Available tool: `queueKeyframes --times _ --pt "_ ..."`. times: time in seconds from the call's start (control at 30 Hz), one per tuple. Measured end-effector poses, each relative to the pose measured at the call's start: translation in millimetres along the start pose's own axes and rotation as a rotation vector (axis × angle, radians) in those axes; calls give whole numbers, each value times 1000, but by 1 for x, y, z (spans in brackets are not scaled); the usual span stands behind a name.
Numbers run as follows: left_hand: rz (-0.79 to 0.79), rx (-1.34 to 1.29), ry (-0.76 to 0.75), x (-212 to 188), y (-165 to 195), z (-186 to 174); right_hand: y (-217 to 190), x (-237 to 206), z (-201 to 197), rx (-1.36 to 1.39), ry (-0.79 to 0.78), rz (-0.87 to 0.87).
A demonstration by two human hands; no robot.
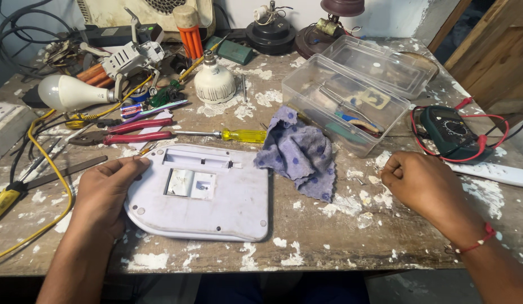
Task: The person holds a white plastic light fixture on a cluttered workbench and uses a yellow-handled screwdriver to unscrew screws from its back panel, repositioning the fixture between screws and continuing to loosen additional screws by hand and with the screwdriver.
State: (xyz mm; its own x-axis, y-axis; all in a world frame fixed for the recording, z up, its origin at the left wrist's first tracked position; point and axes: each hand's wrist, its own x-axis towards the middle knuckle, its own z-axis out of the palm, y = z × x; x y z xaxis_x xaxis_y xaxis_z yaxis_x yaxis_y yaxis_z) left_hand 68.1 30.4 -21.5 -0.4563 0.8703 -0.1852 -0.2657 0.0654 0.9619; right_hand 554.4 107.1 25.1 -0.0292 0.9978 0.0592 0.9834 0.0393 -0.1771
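Note:
A white flat plastic device lies underside up on the worn wooden table, its battery bay open. My left hand rests flat on the device's left edge. Resting on the table to the right, my right hand is curled into a loose fist with nothing in it, a red thread around its wrist. A crumpled lilac spotted cloth lies between the device and the right hand. A screwdriver with a yellow handle lies just behind the device.
Red-handled pliers, a white bulb, a bulb base, a small white drone and cables crowd the back left. An open clear plastic box with tools stands behind the cloth. A green multimeter with red leads sits at right.

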Motion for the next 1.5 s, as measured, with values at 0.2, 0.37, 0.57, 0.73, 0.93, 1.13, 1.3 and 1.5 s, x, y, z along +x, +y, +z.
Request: queueKeyframes --times 0.2,0.37,0.57,0.73,0.93,1.13,1.3,1.5 --pt "20 -4 -17 -1 1 -1 -3 3 1 -128 -41 82" --pt "64 11 -41 2 -2 -4 -12 -5 -11 -103 22 102" --pt "90 23 -59 9 -6 -8 -51 -11 -17 421 63 -13" --pt "52 -27 -125 11 -6 -17 -130 -11 7 915 -214 -307" --pt "-8 -170 -234 18 -6 -31 -235 -12 17 875 -467 -325" --pt "-71 -206 -273 20 0 -37 -300 -2 23 857 -495 -539" --pt "-85 -254 -283 15 6 -37 -331 12 28 695 -338 -619" --pt "-86 -265 -292 14 9 -37 -346 23 25 531 -207 -801"
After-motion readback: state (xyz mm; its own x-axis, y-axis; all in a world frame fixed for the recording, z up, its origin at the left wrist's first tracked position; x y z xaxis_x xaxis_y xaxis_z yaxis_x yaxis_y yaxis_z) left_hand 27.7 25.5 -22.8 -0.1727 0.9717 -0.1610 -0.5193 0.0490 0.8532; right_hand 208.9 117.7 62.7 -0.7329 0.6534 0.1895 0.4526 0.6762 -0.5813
